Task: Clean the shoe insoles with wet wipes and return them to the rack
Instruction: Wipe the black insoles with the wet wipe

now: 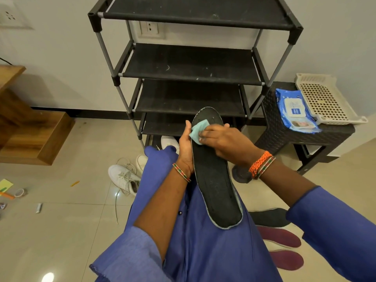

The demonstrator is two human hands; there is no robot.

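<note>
A long black insole [215, 184] lies lengthwise over my lap, toe end pointing at the rack. My left hand [186, 146] grips its left edge near the toe. My right hand [223, 139] presses a folded pale green wet wipe [198, 130] onto the insole's upper part, fingers curled over the wipe. The black shoe rack [193, 66] stands straight ahead against the wall. A blue pack of wet wipes [295, 109] lies on the dark stool at the right.
Two maroon insoles [282, 249] and a dark insole [270, 217] lie on the floor at my right. White sneakers [124, 178] sit on the floor left of my knee. A cream perforated basket [325, 98] shares the dark wicker stool [284, 137]. A wooden step unit [30, 137] is at the left.
</note>
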